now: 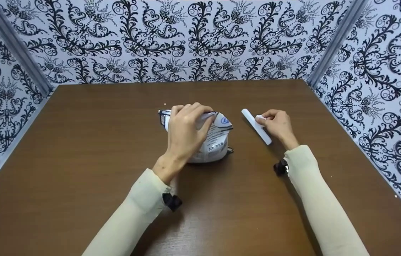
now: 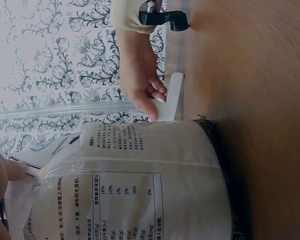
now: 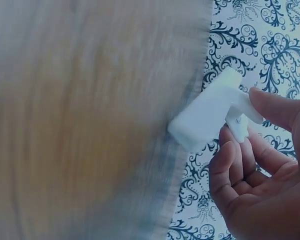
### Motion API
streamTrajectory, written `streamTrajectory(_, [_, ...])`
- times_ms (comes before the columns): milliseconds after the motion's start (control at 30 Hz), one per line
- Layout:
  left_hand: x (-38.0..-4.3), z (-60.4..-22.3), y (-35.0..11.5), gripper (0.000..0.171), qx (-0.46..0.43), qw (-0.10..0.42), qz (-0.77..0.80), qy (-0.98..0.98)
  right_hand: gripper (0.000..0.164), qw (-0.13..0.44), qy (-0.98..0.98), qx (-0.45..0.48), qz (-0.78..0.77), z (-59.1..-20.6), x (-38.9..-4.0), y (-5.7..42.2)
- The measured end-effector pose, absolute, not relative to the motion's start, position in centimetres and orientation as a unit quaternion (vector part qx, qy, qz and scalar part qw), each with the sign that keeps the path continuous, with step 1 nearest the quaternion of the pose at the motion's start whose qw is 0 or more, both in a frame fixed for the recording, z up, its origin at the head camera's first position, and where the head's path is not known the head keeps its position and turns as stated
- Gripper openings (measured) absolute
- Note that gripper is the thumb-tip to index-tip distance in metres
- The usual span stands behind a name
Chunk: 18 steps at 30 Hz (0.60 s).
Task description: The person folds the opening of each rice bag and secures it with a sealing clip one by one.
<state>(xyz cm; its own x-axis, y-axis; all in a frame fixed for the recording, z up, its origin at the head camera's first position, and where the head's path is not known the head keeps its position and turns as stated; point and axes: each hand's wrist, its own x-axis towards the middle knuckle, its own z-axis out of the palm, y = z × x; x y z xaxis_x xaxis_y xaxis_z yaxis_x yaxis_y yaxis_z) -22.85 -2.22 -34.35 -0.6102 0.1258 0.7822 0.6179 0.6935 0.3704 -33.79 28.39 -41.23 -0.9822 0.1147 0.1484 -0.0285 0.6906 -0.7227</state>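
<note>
A plump plastic food bag [image 1: 215, 147] stands on the table in the middle of the head view. Printed text and a nutrition table cover its side [image 2: 125, 200] in the left wrist view. My left hand [image 1: 186, 129] grips the bag's gathered top edge from above. To the right of the bag, my right hand [image 1: 280, 126] pinches the small tab of a long white bag clip [image 1: 262, 134] between thumb and fingers. In the right wrist view the clip [image 3: 205, 117] shows a thick bar with the tab on one side. The bag and clip are apart.
The brown wooden table [image 1: 79, 149] spreads around both hands. Patterned panels [image 1: 164, 39] stand along its back and sides, joined by grey corner posts [image 1: 337, 44]. A black wrist camera [image 1: 172, 202] sits on the left sleeve, another [image 1: 280, 168] on the right.
</note>
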Motion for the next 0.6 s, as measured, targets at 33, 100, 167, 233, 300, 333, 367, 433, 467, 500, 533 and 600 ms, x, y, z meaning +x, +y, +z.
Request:
streamTrajectory(33, [-22.8,-34.3,-2.2,0.013,-0.222,0.383,-0.322,-0.837,0.028,0.092,-0.914,-0.021,0.394,-41.2,-33.7,28.3])
streamTrajectory(100, [-22.8,-34.3,-2.2,0.012,-0.224,0.385,-0.321,-0.836,0.028,0.089,-0.911,-0.016,0.401,-41.1,-33.4,28.2])
streamTrajectory(167, [-22.9,-34.3,-2.2,0.013,-0.224,0.384,-0.323,-0.835,0.028,0.083,-0.907,-0.015,0.412,-40.8,-33.1,28.1])
streamTrajectory(233, [-22.9,-34.2,-2.2,0.013,-0.224,0.382,-0.323,-0.836,0.028,0.075,-0.900,-0.011,0.429,-40.7,-32.8,28.0])
streamTrajectory(300, [-22.9,-34.2,-2.2,0.014,-0.224,0.381,-0.324,-0.837,0.028,0.072,-0.895,-0.005,0.441,-40.5,-32.6,27.9])
streamTrajectory(333, [-22.9,-34.2,-2.2,0.014,-0.224,0.381,-0.325,-0.836,0.029,0.071,-0.893,-0.002,0.444,-40.4,-32.5,27.8])
streamTrajectory(367, [-22.9,-34.2,-2.2,0.014,-0.223,0.381,-0.325,-0.836,0.029,0.070,-0.891,0.003,0.449,-40.4,-32.4,27.7])
streamTrajectory(433, [-22.9,-34.2,-2.2,0.014,-0.222,0.382,-0.325,-0.836,0.029,0.072,-0.890,0.013,0.450,-40.2,-32.1,27.5])
streamTrajectory(467, [-22.9,-34.2,-2.2,0.014,-0.222,0.382,-0.326,-0.836,0.029,0.073,-0.891,0.017,0.448,-40.1,-32.0,27.4])
streamTrajectory(500, [-22.9,-34.2,-2.2,0.014,-0.222,0.382,-0.326,-0.836,0.029,0.072,-0.891,0.020,0.448,-40.1,-31.9,27.4])
streamTrajectory(533, [-22.9,-34.2,-2.2,0.014,-0.222,0.382,-0.325,-0.836,0.029,0.071,-0.891,0.025,0.447,-40.0,-31.7,27.3])
streamTrajectory(600, [-22.9,-34.3,-2.2,0.014,-0.222,0.382,-0.325,-0.836,0.029,0.070,-0.894,0.030,0.442,-39.9,-31.5,27.2])
